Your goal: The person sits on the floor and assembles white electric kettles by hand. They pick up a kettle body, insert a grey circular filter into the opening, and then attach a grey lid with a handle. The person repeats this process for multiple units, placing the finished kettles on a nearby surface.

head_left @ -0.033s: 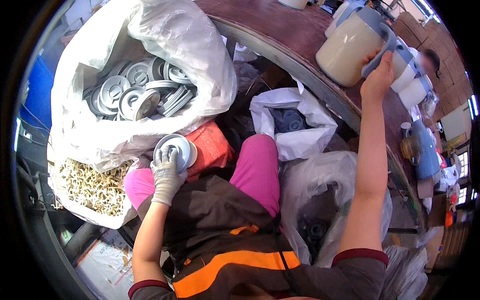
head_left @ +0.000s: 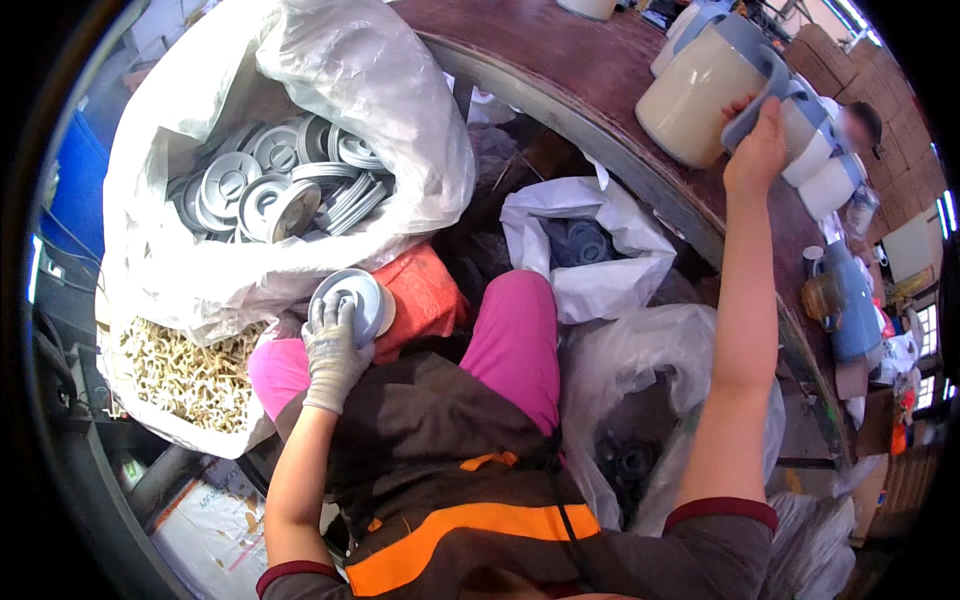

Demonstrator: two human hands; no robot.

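My left hand (head_left: 335, 365), in a pale knitted glove, holds a round grey-blue lid (head_left: 370, 298) over my left thigh, fingers laid across its face. Part of a second, paler disc shows at the lid's right edge. At the upper right, my bare right hand (head_left: 757, 150) is closed round the grey-blue handle (head_left: 768, 95) of a cream jug (head_left: 685, 110). The jug is tilted at the edge of the dark red table (head_left: 520, 45). An orange-red cloth (head_left: 425, 295) lies on my lap beside the lid.
A large white bag (head_left: 400, 130) of grey lids stands at the upper left. Below it is a bag of small beige pieces (head_left: 185, 385). Two bags with dark parts, one white (head_left: 635, 262) and one clear (head_left: 610, 370), sit right of my knees. More jugs (head_left: 830, 185) line the table.
The jug and my right hand have shifted very slightly to the right. My left hand keeps its hold on the lid.
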